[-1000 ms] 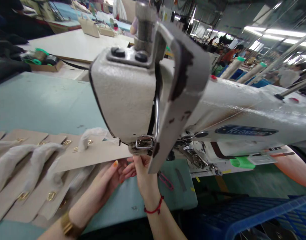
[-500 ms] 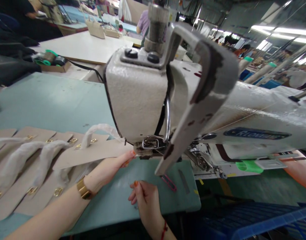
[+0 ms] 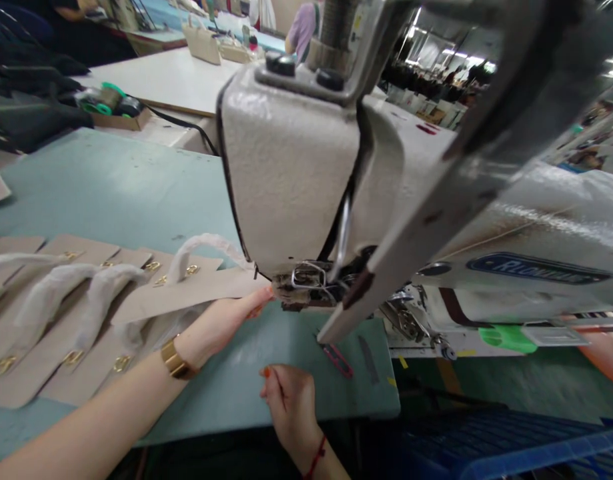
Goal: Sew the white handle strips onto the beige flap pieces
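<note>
My left hand [image 3: 236, 317] reaches to the sewing machine's needle area and grips the edge of a beige bag panel [image 3: 186, 293], its fingers partly hidden by the panel and the machine head. The panel has a wrapped handle [image 3: 201, 241] and gold rings, and its far end runs behind the sewing machine [image 3: 291, 173]. Near the front edge of the table, my right hand [image 3: 291, 397] is closed with fingers curled in; whatever they may hold is hidden. To its right lies a pink-handled tool [image 3: 339, 360], with a flat grey blade-like piece [image 3: 369, 360] beside it.
Several overlapping beige panels [image 3: 56, 327] with wrapped handles cover the left of the green table [image 3: 111, 187]. A box with thread spools [image 3: 109, 103] stands behind. At lower right is a blue plastic crate [image 3: 536, 453]. A person in purple [image 3: 303, 30] is in the background.
The view has shifted closer to the machine head. My right hand's fingers have curled in further. My left hand keeps its grip on the panel at the machine.
</note>
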Tool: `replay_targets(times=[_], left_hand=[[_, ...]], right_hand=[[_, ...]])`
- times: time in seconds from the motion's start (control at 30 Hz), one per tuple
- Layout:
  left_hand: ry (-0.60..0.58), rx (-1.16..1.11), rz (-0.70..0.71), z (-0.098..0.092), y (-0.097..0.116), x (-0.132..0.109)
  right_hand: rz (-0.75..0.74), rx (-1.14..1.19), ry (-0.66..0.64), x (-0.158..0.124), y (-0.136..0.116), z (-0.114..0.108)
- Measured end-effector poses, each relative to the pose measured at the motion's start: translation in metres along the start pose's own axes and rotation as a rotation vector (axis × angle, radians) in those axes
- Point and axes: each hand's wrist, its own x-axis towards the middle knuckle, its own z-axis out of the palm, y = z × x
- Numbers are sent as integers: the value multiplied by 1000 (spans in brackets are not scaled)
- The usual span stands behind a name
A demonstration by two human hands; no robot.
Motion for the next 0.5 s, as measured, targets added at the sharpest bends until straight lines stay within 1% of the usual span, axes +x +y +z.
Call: replay_targets(times=[0.17, 0.3, 0.37, 0.4, 0.5], left_hand=[[81, -53, 29, 4, -6, 0], [162, -68, 6, 12, -7, -7], [199, -68, -8, 19, -6, -11], [210, -90, 8, 23, -6, -13], [239, -214, 114, 42, -3, -20]], right_hand=[[-3, 1, -8, -2, 3, 0], [-20, -2, -16, -1, 4, 0], [-26, 2, -15, -1, 4, -1], [-30, 1, -14, -1, 3, -1], [-40, -3, -14, -1, 4, -1]])
